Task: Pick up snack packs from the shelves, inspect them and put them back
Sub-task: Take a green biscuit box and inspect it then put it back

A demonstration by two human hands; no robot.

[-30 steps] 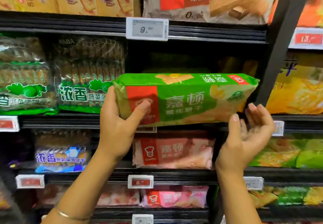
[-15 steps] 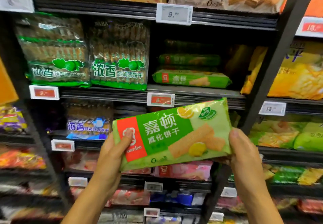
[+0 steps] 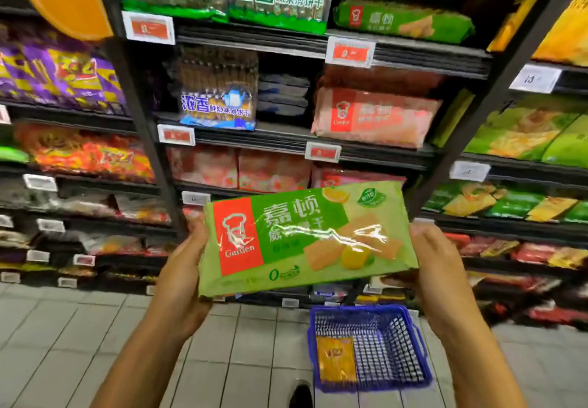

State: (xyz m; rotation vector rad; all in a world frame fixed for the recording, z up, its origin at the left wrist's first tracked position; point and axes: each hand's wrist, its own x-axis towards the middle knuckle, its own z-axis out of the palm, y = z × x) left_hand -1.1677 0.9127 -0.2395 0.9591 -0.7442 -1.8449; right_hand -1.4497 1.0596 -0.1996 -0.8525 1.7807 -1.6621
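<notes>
You hold the green wafer pack (image 3: 305,239) in front of you, off the shelves (image 3: 286,140), at about chest height above the tiled floor (image 3: 95,328). Its long axis runs left to right, with the right end tipped slightly higher than the left. The printed front faces you and reads upright: the red Garden panel sits at the left end, and the wafer and lemon picture sits toward the right. Glare streaks cross the middle of the wrapper.

Your left hand (image 3: 181,283) grips the left short end, with the palm against the edge and the fingers hidden behind the pack. Your right hand (image 3: 436,264) grips the right short end, thumb side up, its fingers wrapped round behind the pack. Both forearms rise from the lower corners and angle inward toward the pack.

A matching green pack (image 3: 404,21) lies flat on the upper shelf, well above the one you hold. A pink pack (image 3: 375,118) of the same brand lies on the shelf below that. On the floor, below your right hand, stands a blue basket (image 3: 413,328) with an orange packet (image 3: 335,360) lying in its left side.
</notes>
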